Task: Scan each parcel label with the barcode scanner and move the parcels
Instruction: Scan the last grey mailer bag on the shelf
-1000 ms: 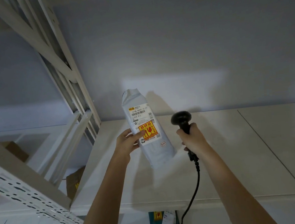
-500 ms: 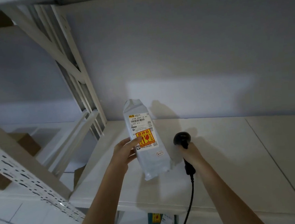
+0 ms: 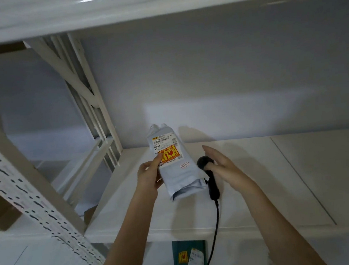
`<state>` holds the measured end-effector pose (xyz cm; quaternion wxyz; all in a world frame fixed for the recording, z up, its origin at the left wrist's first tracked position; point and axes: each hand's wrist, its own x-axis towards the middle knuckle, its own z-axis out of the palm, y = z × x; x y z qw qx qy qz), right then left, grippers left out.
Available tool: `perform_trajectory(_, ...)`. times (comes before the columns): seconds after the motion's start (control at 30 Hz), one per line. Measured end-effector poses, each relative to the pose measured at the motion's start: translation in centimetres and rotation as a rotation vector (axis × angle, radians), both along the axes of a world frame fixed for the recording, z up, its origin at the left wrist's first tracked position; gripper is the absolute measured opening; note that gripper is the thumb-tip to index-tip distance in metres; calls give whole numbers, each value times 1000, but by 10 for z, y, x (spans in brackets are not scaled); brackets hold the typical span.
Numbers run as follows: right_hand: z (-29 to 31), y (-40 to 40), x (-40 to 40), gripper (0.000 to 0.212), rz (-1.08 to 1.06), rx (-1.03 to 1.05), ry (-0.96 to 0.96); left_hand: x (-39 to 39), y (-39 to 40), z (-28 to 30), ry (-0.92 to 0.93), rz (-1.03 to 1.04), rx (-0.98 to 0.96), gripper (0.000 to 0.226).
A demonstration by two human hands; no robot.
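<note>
Left hand (image 3: pixel 149 176) grips a soft grey plastic mailer parcel (image 3: pixel 175 164), fragile-stickered, likely light, by its edge; right hand (image 3: pixel 219 164), fingers extended, rests on the black corded barcode scanner (image 3: pixel 207 172).

The grey parcel (image 3: pixel 175 164) carries a white shipping label (image 3: pixel 166 142) with a barcode and a line of digits too small to read surely; below it sits a yellow sticker (image 3: pixel 170 154) with red Chinese characters and red fragile symbols, its wording not legible; a small red-outlined stamp (image 3: pixel 184 165) lies lower on the bag, unreadable; beneath the shelf, a dark green parcel (image 3: pixel 179 248) bears a similar yellow sticker (image 3: pixel 183 257) and a white label (image 3: pixel 193 263), both illegible.
</note>
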<state>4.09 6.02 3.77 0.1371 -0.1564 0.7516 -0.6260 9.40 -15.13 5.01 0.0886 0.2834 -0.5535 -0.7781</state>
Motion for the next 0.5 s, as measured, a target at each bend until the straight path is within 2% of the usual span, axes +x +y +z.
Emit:
perform_trajectory(0.07,10,14,25,66,223,-120,-15,9,8,6,27,-37,8,56)
perform_trajectory(0.2,23,34,79,70,337,-221,58,36,33,21,69,-192,-60,43)
perform_trajectory(0.27,26,46,108,73,253,-239,59,52,51,26,90,-277,-100,37)
perform_trajectory(0.37,32,71,148,76,50,-278,77,78,82,32,187,-460,-14,38)
perform_trajectory(0.5,52,109,194,64,-215,-267,188,108,134,37,328,-822,-19,65)
